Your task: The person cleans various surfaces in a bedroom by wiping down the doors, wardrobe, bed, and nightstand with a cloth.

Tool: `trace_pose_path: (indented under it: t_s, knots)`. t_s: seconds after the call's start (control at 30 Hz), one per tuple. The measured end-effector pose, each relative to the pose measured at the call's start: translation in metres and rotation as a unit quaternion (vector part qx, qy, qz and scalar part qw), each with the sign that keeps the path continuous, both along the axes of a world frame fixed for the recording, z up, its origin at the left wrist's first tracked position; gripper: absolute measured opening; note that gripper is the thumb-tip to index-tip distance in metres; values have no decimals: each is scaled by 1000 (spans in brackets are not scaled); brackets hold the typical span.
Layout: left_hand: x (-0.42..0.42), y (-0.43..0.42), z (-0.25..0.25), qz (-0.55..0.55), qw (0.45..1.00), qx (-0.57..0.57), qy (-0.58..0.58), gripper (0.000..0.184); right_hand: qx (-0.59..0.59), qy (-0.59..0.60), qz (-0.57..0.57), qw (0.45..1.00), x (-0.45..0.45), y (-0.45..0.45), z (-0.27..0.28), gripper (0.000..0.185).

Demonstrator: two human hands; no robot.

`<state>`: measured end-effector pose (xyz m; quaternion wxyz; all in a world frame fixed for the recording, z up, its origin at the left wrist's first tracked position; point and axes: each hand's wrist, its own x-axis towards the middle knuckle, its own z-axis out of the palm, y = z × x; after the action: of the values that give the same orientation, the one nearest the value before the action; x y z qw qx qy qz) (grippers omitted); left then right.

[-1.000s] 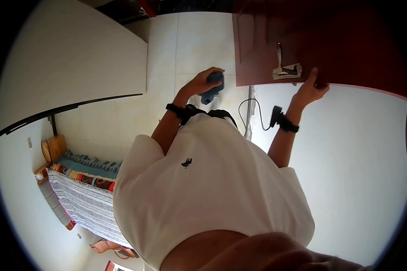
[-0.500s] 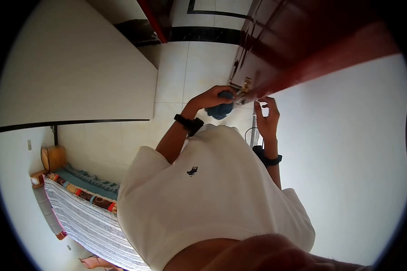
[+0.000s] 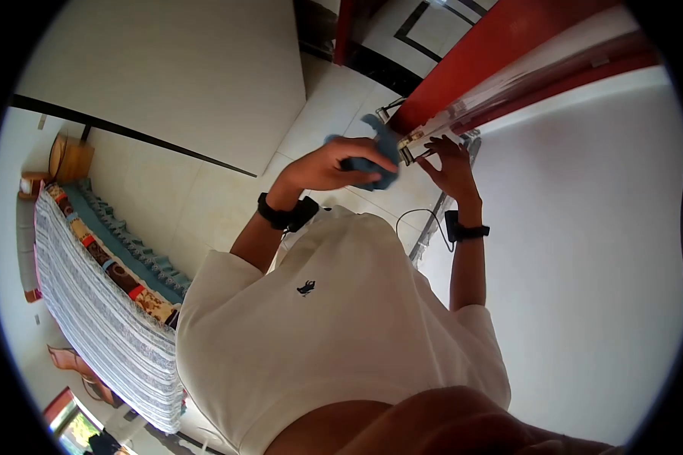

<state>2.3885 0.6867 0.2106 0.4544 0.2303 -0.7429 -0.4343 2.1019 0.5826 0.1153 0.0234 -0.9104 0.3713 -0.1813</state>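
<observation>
Door (image 3: pixel 467 64) swung edge-on; L hand (image 3: pixel 340 163) clutching blue cloth (image 3: pixel 387 140); R hand (image 3: pixel 453 172) by handle (image 3: pixel 406 156), fingers spread, grip unclear.

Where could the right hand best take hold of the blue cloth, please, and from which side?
Probably by the loose right-side folds of the blue cloth, coming from the right: the left hand covers its left side, and the bunched fabric looks soft enough to pinch.

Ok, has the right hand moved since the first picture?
Yes: the right hand has moved leftward in view, from well right of the grey strip beside the white wall to overlapping it.
</observation>
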Motion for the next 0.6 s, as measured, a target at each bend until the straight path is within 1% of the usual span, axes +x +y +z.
trace_pose_path:
  t_s: [0.03,0.07,0.1,0.13,0.17,0.2,0.23,0.27,0.3,0.33,0.37,0.4,0.43,0.47,0.5,0.53,0.57,0.6]
  knots:
    - [6,-10,6,9,1000,1,3,32,-21,49,36,998,20,-17,2,33]
    - [-4,-16,9,39,998,-37,14,37,-21,50,37,998,26,-21,6,33]
    - [2,-31,14,83,993,-80,23,42,123,-24,61,990,47,-45,17,33]
    - [7,-48,14,94,992,-80,26,42,269,-92,77,956,64,-63,24,32]
    - [-1,-60,7,125,987,-101,-27,46,326,-151,105,927,59,-70,14,55]
    - [3,-81,-1,173,975,-118,-78,50,332,-140,119,925,74,-90,3,55]
    - [8,-101,-17,212,947,-162,-180,55,264,-128,104,950,90,-98,-4,49]
    - [-4,-101,-44,210,947,-163,-181,55,185,-121,83,972,87,-97,-17,44]
    - [-3,-121,-71,220,929,-183,-237,54,144,-21,122,982,92,-141,-65,48]
    - [1,-142,-82,227,906,-202,-293,53,136,-16,131,982,99,-164,-78,48]
    - [3,-145,-78,213,926,-175,-258,52,110,-19,169,979,104,-163,-89,48]
    - [7,-168,-82,232,921,-183,-256,52,72,-15,220,973,115,-195,-94,48]
    - [2,-169,-98,256,918,-173,-247,52,42,-20,260,965,120,-201,-98,48]
    - [-4,-157,-108,275,918,-164,-236,52,40,-20,258,965,126,-187,-86,48]
    - [7,-180,-113,305,909,-137,-247,52,56,24,206,977,151,-195,-66,42]
    - [10,-191,-114,309,907,-133,-253,52,68,69,150,984,168,-197,-56,37]
    - [22,-214,-110,343,903,-99,-237,53,19,-83,167,982,194,-217,-66,28]
    - [25,-221,-103,364,903,-70,-215,53,18,-84,169,982,203,-223,-67,28]
